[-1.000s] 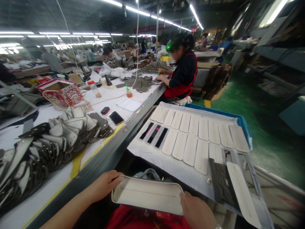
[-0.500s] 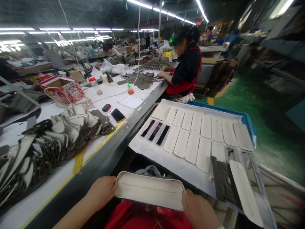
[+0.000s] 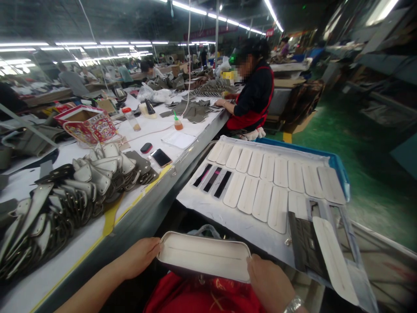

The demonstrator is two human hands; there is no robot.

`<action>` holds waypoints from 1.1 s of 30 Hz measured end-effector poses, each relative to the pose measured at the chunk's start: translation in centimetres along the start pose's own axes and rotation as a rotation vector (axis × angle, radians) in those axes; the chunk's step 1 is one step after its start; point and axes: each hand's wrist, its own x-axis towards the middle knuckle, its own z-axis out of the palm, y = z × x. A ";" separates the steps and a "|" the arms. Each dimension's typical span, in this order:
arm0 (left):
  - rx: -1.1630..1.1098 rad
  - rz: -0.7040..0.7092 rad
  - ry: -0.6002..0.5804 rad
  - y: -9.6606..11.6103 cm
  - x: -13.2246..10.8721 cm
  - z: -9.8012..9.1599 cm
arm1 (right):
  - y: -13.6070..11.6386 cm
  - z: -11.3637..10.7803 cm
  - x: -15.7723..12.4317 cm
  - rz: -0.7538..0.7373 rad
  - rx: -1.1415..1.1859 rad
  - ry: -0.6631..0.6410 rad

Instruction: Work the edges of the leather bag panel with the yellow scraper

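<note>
Between my two hands, above my red apron, is a bag base: a long cream panel with rounded corners, a thin raised rim and a line along its middle. My left hand grips its left end and my right hand its right end; both are closed. A small metal piece hangs below its front edge. To the right, a board carries rows of similar cream panels. At its near right corner a dark grey fabric piece lies beside a loose cream panel.
On the long white table at left lie a heap of cream and grey flaps, a phone, a red patterned box and a small glue bottle. A co-worker sits farther along it. A blue crate sits under the board.
The bag base has risen slightly and tilted a little, still gripped at both ends. My right wrist shows more of its silvery band. The board and co-worker look nearly the same.
</note>
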 end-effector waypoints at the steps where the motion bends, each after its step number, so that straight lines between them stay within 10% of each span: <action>1: -0.016 0.002 0.002 -0.1 0.0 0.1 | 0.0 0.0 0.0 -0.002 -0.008 0.001; 13: -0.408 -0.066 -0.012 -1.8 0.6 0.9 | 0.1 0.1 -0.1 0.028 0.040 0.014; 23: -0.881 -0.174 -0.078 -4.4 1.9 5.0 | 0.3 0.0 0.0 0.088 0.122 -0.018; 33: -0.761 -0.131 -0.149 -3.4 1.8 2.5 | 0.3 -0.9 -0.8 0.126 0.209 0.038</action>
